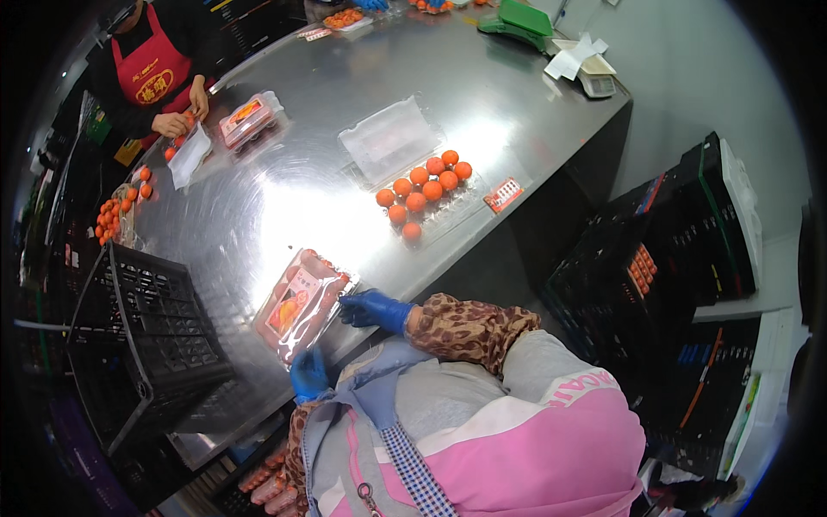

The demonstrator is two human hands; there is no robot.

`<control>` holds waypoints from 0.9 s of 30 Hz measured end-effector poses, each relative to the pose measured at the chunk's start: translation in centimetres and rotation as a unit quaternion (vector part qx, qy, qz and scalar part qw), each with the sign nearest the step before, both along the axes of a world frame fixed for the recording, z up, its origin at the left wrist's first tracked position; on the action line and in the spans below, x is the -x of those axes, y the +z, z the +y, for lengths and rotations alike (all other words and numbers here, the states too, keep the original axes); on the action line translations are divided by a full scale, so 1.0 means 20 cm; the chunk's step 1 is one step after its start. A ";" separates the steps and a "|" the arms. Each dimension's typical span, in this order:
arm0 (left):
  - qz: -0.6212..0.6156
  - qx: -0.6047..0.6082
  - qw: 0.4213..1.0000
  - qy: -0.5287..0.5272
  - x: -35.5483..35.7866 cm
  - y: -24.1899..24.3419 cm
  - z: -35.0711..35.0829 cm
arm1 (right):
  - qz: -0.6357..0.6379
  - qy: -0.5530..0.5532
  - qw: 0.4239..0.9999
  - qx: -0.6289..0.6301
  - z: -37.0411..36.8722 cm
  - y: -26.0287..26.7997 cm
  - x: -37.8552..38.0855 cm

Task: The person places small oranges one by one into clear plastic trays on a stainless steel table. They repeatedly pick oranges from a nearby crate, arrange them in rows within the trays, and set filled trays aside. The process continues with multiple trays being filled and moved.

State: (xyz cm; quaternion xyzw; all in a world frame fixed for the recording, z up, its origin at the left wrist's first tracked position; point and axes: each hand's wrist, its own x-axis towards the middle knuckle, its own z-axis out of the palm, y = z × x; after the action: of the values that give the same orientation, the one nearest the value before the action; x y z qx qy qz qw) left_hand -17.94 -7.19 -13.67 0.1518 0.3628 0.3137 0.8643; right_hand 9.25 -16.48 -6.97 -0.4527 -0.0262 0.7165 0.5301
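A closed clear plastic clamshell pack of orange-red fruit (pixel 300 304), with a printed label on its lid, lies on the steel table before me. My right hand (pixel 375 310), in a blue glove, grips its right edge. My left hand (pixel 309 375), also blue-gloved, holds the lower corner; its fingertips are partly hidden. Farther up the table an open clamshell tray (pixel 446 210) holds several orange fruits (pixel 431 189) in rows, its lid part (pixel 387 139) folded back with a white liner. A printed label card (pixel 503 194) lies beside the tray near the table edge.
A black plastic crate (pixel 165 316) stands at the left. Beyond are a closed pack (pixel 249 119), a co-worker's hands (pixel 181 116) over fruit and a white sheet, and loose fruits (pixel 113 216). Scales (pixel 594 81) stand at the far corner. Black crates (pixel 646 226) are stacked at right.
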 end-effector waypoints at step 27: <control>-0.076 -0.034 0.994 0.069 -0.21 0.13 -0.91 | -0.178 0.017 0.984 -0.026 -0.28 0.00 -0.08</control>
State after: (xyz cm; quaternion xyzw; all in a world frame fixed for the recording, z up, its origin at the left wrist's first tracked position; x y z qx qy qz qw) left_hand -13.83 -25.44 -11.15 0.1311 0.2946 0.3957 0.8599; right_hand 10.85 -22.17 -6.90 -0.5584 -0.1459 0.6325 0.5166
